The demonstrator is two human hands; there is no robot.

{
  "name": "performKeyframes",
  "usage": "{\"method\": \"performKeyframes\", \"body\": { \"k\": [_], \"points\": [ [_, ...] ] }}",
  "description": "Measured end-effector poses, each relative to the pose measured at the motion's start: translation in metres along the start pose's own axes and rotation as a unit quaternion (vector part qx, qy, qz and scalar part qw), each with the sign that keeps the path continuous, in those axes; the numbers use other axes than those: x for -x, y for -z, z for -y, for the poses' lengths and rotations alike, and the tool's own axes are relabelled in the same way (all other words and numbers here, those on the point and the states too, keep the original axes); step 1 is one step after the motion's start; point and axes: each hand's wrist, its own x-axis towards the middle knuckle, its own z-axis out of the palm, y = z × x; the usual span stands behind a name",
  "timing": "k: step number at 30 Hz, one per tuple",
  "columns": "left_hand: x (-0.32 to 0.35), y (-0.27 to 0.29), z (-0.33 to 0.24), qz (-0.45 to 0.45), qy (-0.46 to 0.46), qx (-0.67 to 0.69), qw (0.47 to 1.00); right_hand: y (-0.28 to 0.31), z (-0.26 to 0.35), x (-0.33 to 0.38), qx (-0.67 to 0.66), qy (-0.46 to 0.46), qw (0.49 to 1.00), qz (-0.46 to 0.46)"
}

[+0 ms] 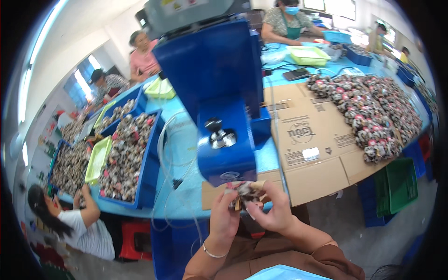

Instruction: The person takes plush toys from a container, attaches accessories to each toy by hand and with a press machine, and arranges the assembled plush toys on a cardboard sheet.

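In front of the blue press machine (228, 70), my left hand (223, 217) and my right hand (276, 211) are closed on a small furry piece (243, 188). It is mottled brown, grey and white, with some pink at its left side; its exact kind is unclear. Fingers of both hands pinch it from the two sides, hiding part of it. Just beyond the hands is the machine's blue base, with a shiny metal die (223, 138) on its top.
Rows of similar furry pieces (368, 107) lie on a cardboard sheet (312, 172) at right. A blue crate (161, 149) full of them stands left, beside hoses (161, 163). A green crate (396, 184) sits low at right. Co-workers (86, 224) sit around the blue-covered table (179, 196).
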Motion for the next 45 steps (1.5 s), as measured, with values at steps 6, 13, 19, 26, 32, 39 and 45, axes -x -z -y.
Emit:
{"method": "performKeyframes", "body": {
  "k": [6, 13, 19, 26, 32, 39, 45],
  "points": [
    [0.001, -0.010, 0.042, 0.003, 0.055, -0.059, 0.997, 0.028, -0.011, 0.031, 0.124, 0.001, 0.991, -0.043],
    [-0.005, -0.029, 0.055, 0.100, 0.152, -0.177, 0.967, 0.137, -0.068, -0.001, 0.204, -0.120, 0.968, -0.080],
    [-0.001, -0.011, 0.042, 0.124, 0.164, -0.239, 0.949, 0.283, -0.199, -0.121, 0.357, -0.089, 0.903, -0.224],
    [0.007, 0.048, 0.040, 0.110, 0.162, -0.332, 0.923, 0.350, -0.309, -0.210, 0.502, -0.148, 0.816, -0.245],
    [0.018, 0.074, 0.029, 0.032, 0.140, -0.362, 0.921, 0.335, -0.317, -0.212, 0.456, -0.184, 0.844, -0.214],
    [0.016, 0.052, 0.018, 0.005, 0.140, -0.327, 0.934, 0.322, -0.289, -0.200, 0.570, -0.062, 0.800, -0.178],
    [0.022, 0.068, -0.002, -0.006, 0.111, -0.322, 0.940, 0.295, -0.291, -0.205, 0.682, -0.033, 0.714, -0.158]
  ]
}}
